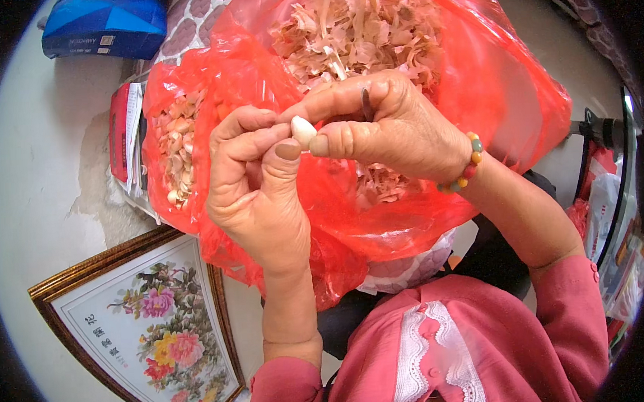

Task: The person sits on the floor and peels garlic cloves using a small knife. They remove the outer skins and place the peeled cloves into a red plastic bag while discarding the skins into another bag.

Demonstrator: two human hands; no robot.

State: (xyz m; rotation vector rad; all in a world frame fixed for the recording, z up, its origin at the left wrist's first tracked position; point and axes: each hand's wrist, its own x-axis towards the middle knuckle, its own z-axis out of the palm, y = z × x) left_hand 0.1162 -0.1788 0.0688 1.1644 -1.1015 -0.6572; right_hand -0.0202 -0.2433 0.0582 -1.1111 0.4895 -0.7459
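Note:
A peeled white garlic clove is pinched between the fingertips of both my hands. My left hand has its thumb and fingers at the clove's left side. My right hand touches it from the right with thumb and forefinger, and a small dark metal blade shows between its fingers. Under the hands spreads a red plastic bag, with a large heap of papery garlic skins in it. At the left, garlic cloves lie in another part of the red plastic; whether this is a second bag I cannot tell.
A framed flower picture leans at the lower left. Books or papers stand left of the bag, and a blue box is at the upper left. Patterned cloth lies beneath the bag. A rack with plastic-wrapped items stands at the right.

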